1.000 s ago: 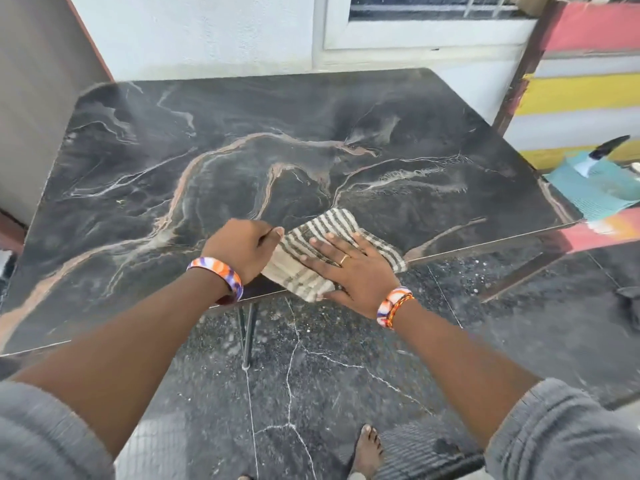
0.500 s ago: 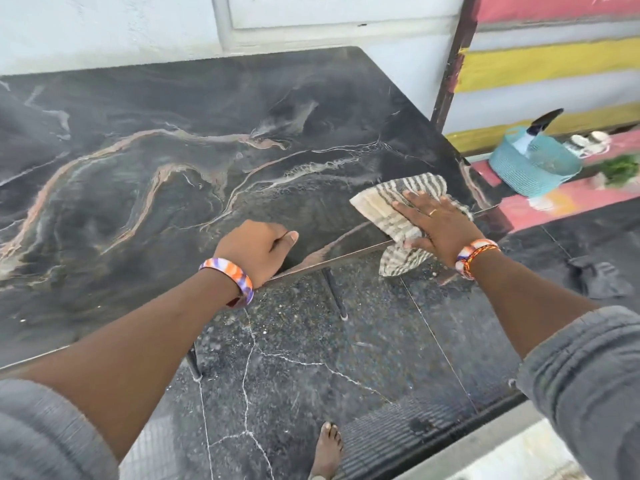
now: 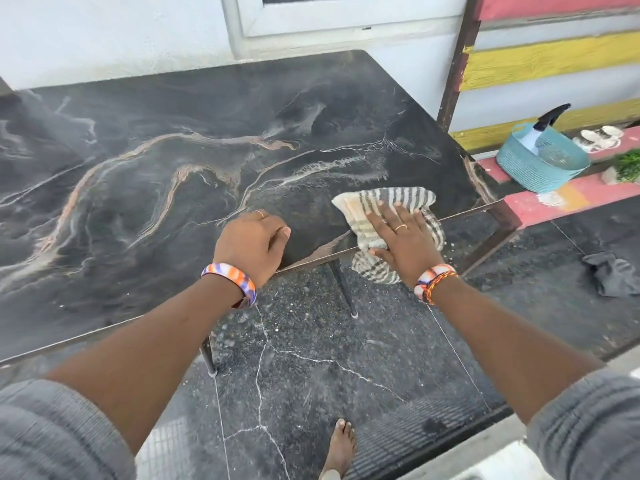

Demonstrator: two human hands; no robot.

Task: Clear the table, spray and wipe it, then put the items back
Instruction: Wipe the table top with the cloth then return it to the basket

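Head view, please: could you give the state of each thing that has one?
Table: top cleared, being wiped.
Striped cloth: flat at the near edge, partly overhanging.
Right hand: fingers straight, pressing the cloth.
Left hand: curled, resting on the table edge.
Teal basket: upright on the ledge.
Spray bottle: standing inside it.

- Bright, even daylight; shadows are soft and faint.
- Pale sheen washes over the dark marble table [image 3: 173,140].
- Wide-angle view bends straight lines near the edges.
- Sleeves at the bottom corners look soft and blurred.
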